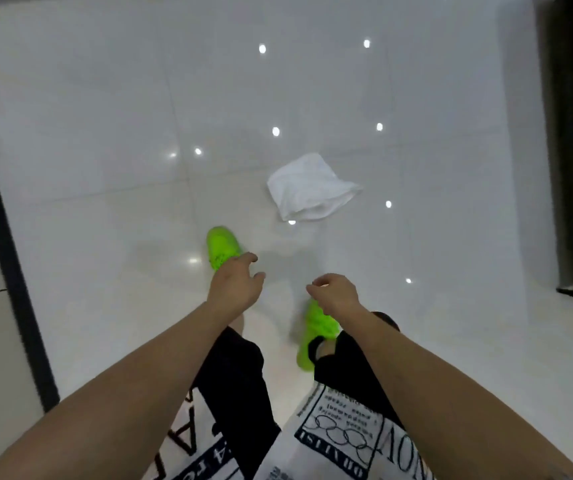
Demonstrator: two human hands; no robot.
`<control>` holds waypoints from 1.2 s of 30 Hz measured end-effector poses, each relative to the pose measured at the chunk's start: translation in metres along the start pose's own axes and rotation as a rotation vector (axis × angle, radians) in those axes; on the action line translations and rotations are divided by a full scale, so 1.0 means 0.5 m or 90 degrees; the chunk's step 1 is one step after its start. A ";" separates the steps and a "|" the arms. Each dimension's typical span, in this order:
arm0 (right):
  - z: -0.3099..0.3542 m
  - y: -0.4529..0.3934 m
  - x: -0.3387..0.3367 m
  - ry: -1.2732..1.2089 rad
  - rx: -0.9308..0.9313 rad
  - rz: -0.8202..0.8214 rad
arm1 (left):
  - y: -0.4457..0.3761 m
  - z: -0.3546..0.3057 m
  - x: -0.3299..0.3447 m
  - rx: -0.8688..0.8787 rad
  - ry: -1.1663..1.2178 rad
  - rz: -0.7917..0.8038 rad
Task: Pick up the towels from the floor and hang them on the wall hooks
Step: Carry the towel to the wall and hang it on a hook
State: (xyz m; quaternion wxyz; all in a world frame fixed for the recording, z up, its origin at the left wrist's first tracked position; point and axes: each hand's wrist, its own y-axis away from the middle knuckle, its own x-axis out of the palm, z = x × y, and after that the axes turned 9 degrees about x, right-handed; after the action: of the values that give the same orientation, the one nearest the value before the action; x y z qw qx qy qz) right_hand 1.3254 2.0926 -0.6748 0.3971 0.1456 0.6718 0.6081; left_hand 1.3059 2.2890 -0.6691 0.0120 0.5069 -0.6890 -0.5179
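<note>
white towel point(307, 187) crumpled on glossy floor point(105, 133), both hands point(234, 284) empty

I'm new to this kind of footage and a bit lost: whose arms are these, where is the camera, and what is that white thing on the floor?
There is no machine here. The one picture comes from a wide-angle camera worn on a person's head, looking forward and down, so you see their own two bare arms reaching out from the bottom of the frame. The left hand and the right hand both hang in the air with loosely curled fingers and hold nothing. Below them are the person's feet in bright green shoes on a glossy white tiled floor; the bright dots are reflections of lights. The white thing is a crumpled towel lying on the floor ahead of the feet, apart from both hands. No wall hooks are in view.
</note>
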 end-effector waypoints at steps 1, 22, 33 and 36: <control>0.029 -0.040 0.010 -0.002 0.004 0.003 | -0.044 0.010 -0.003 -0.007 0.006 -0.001; 0.243 -0.896 0.279 -0.577 0.221 0.007 | -0.729 0.274 0.220 -0.109 -0.049 0.053; 0.298 -0.439 -0.077 -0.478 0.020 -0.081 | -0.482 -0.137 0.008 0.052 -0.153 0.119; 0.291 -0.287 -0.260 -0.476 -0.053 -0.104 | -0.400 -0.341 -0.083 0.142 -0.185 0.104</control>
State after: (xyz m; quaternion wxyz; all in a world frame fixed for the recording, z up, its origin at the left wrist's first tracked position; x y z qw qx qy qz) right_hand 1.5532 2.0752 -0.7542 0.6672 0.2871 0.4646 0.5065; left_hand 1.5556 2.2088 -0.7144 -0.1020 0.3676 -0.7753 -0.5034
